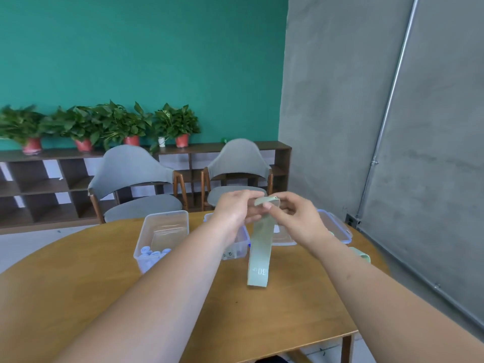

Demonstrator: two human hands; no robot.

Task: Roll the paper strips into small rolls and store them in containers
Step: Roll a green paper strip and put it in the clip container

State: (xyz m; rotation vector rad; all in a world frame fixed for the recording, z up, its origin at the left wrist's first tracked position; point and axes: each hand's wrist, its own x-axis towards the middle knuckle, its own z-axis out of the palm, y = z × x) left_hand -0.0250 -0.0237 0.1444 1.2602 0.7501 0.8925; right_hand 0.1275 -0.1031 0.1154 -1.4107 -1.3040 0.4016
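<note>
Green paper strip (259, 247) hangs, top seemingly pinched by raised left hand (233, 209) and right hand (297, 218)

Far wall (157, 48) teal, matte. Right wall (335, 100) grey concrete. Metal pipe (392, 93) runs up it at slant, socket box (350, 220) at its foot. Low dark-wood shelf (47, 186) along far wall, open cubbies. Leafy plants (112, 121) in row on shelf top, red pots, one white. Two grey chairs, wood legs, at far side of table (235, 323): left chair (131, 166), right chair (239, 158). Table rounded, light wood. Floor (26, 244) pale grey, far left. Light soft, even.
</note>
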